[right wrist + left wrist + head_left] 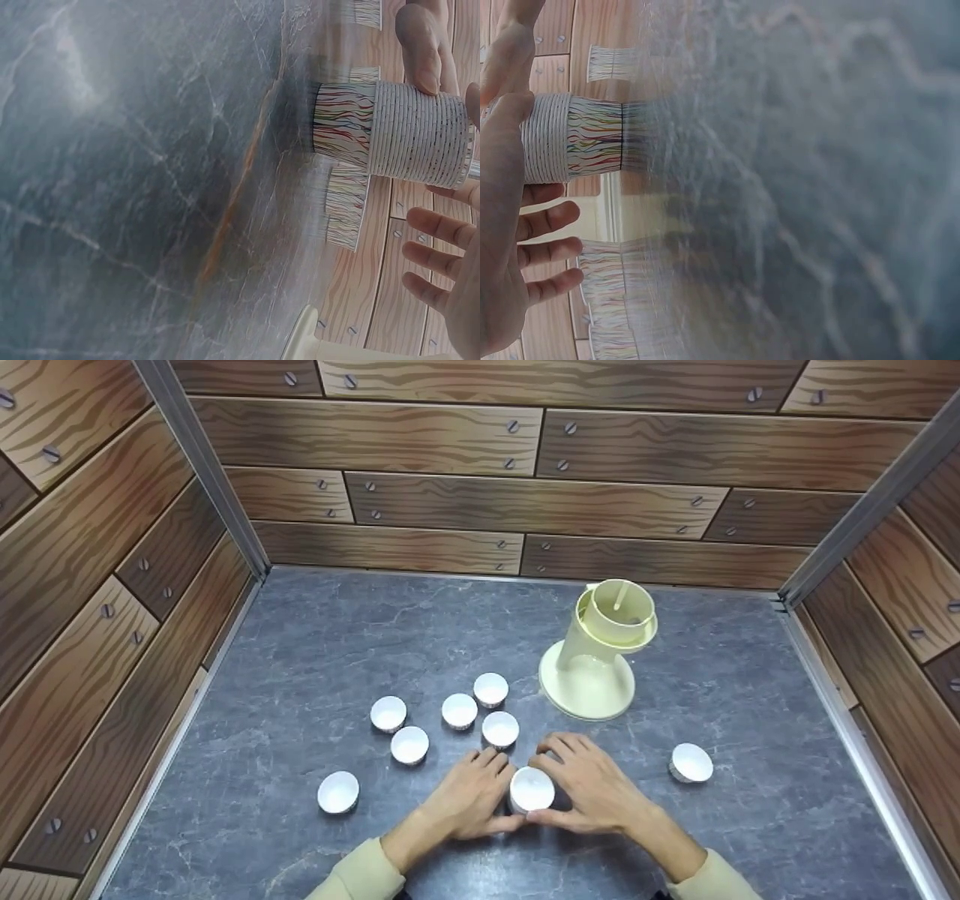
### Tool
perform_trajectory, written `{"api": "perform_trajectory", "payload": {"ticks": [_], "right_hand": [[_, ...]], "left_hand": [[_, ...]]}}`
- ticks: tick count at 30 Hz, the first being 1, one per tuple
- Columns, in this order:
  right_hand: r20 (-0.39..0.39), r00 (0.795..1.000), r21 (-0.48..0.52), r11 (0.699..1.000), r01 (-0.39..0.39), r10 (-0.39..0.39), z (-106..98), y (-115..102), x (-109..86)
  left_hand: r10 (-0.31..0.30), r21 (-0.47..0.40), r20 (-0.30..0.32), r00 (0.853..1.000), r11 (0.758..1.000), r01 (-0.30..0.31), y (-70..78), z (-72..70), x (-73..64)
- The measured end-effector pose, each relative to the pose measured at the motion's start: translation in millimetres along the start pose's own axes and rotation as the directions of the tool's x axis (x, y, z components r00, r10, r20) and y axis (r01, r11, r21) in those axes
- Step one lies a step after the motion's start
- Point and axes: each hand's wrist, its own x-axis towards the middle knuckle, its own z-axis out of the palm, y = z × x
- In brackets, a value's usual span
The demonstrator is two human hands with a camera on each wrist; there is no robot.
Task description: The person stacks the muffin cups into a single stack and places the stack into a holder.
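Note:
A tall stack of nested white paper baking cups (532,789) with ribbed rims stands upright on the table between both hands. My right hand (592,787) grips its right side, thumb in front and fingers behind. From the left, my left hand (472,795) holds the stack between thumb and index finger, its other fingers spread. In the left wrist view the lowest cup of the stack (594,136) shows thin coloured lines on its side. The right wrist view shows the piled rims (416,131) near my right thumb and fingers.
Several single cups stand left of and behind the hands, among them one cup (500,730) near my left fingertips and another (338,793) farther left. One cup (691,763) stands at right. Behind is a cream plastic stand (589,686) with a round holder. Wood-patterned walls (435,499) enclose the table.

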Motion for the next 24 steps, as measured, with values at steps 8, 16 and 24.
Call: {"api": "perform_trajectory", "payload": {"ticks": [8, 16, 24], "right_hand": [[0.018, 1.000, -0.022, 1.000, 0.010, -0.009, 0, 3, -0.2], [0.049, 0.998, -0.024, 0.999, 0.032, -0.031, -3, 10, -1.9], [0.079, 0.997, -0.014, 1.000, 0.026, -0.025, -9, 24, -9.8]], "left_hand": [[0.000, -0.001, -0.011, 1.000, 1.000, 0.000, 0.6, 0.1, 0.7], [-0.001, -0.010, -0.013, 1.000, 1.000, 0.001, 0.1, 0.8, -0.1], [-0.003, 0.008, 0.005, 1.000, 1.000, 0.003, 0.0, 0.1, 0.3]]}}
